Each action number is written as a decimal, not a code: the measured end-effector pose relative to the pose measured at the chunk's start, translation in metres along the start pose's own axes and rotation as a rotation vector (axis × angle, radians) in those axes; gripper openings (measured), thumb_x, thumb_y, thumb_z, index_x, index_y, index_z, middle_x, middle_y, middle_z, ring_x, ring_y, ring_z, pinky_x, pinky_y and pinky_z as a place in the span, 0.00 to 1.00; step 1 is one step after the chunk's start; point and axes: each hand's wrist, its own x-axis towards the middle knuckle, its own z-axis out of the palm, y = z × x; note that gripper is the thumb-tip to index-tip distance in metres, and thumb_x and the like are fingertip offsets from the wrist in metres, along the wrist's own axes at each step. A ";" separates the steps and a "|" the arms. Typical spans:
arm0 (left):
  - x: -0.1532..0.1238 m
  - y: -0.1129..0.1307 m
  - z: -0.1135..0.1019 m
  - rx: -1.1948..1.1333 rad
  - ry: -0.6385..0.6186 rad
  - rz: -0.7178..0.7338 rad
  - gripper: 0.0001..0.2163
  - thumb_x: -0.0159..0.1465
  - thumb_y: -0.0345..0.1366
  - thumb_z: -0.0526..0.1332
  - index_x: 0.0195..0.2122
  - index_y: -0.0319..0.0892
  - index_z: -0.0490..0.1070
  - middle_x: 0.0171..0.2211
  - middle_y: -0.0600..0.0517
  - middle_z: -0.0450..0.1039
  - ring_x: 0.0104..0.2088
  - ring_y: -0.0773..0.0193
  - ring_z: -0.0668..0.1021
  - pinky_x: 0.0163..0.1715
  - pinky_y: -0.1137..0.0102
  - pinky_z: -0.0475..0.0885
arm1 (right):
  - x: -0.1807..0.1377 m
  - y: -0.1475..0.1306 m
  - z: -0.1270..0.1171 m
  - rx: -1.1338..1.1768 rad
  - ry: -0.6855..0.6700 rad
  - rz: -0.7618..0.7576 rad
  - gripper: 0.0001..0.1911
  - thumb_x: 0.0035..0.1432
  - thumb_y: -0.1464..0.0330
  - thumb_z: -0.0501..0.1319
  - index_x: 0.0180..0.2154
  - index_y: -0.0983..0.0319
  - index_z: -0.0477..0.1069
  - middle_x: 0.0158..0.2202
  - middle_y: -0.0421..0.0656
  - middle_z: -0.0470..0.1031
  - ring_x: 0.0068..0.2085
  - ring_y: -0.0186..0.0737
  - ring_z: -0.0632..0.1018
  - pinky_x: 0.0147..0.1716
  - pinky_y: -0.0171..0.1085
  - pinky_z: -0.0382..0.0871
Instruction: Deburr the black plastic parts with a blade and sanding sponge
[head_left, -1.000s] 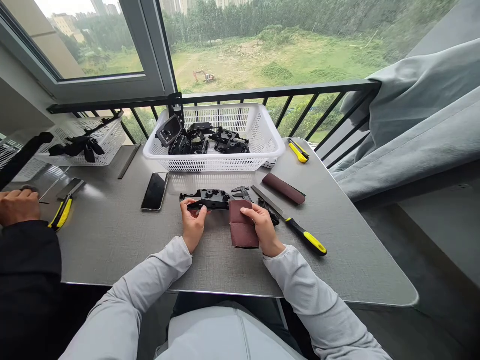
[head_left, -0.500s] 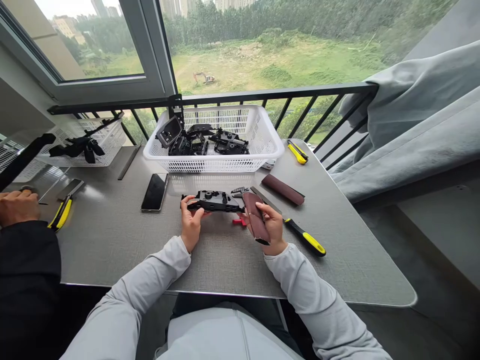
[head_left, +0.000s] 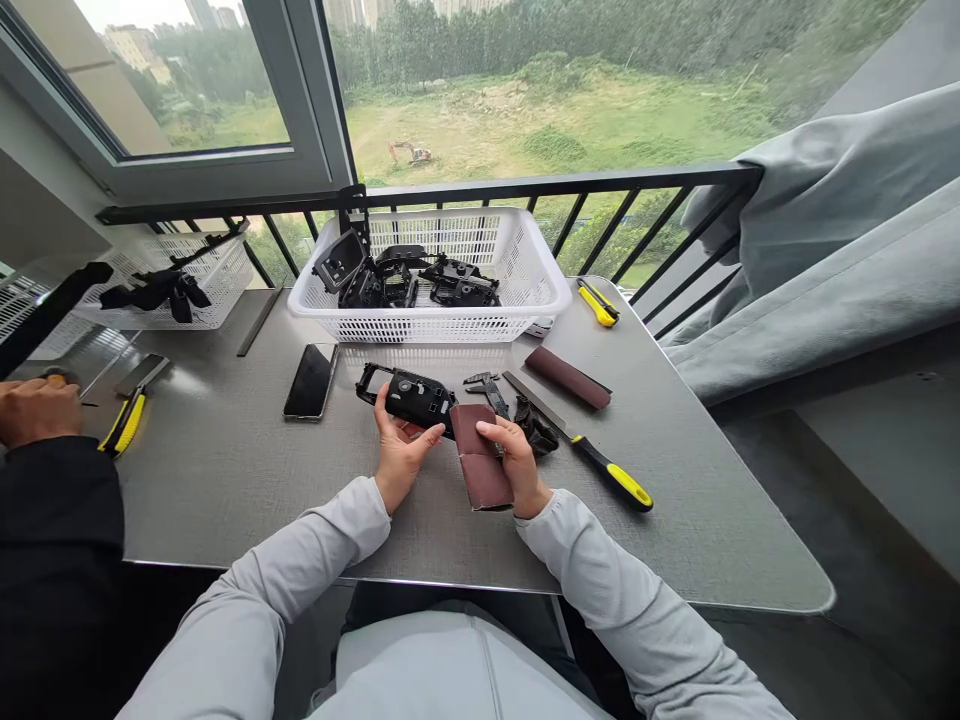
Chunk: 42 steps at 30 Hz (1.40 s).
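Note:
My left hand (head_left: pixel 403 455) is closed round a black plastic housing (head_left: pixel 416 398), a long moulded part with cut-outs, tilted with its right end lower. In my right hand (head_left: pixel 517 465) is a folded piece of brown sandpaper (head_left: pixel 480 460), held between thumb and fingers. The sandpaper overlaps the right end of the housing, and I cannot tell if they touch. Just beyond my right hand lie a caliper (head_left: pixel 486 388), a crumpled black piece (head_left: pixel 535 428) and a flat file (head_left: pixel 611 474) with a black and yellow handle.
A white basket (head_left: pixel 435 325) of black parts stands at the back. A phone (head_left: pixel 310 382), a sandpaper roll (head_left: pixel 568 377), a yellow cutter (head_left: pixel 598 302) and another cutter (head_left: pixel 124 422) lie around. A co-worker's hand (head_left: pixel 41 408) works at the left edge.
The housing has been turned in my left hand, showing its broad face and tilting down to the right. My right hand has moved left with the sandpaper, uncovering the crumpled black piece.

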 end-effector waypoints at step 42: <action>-0.009 -0.018 -0.015 0.492 -0.059 0.466 0.14 0.64 0.44 0.60 0.49 0.48 0.73 0.43 0.49 0.80 0.37 0.60 0.82 0.37 0.66 0.79 | -0.008 -0.001 -0.002 -0.678 -0.046 -0.483 0.06 0.51 0.65 0.63 0.31 0.58 0.78 0.26 0.40 0.78 0.28 0.40 0.73 0.29 0.37 0.67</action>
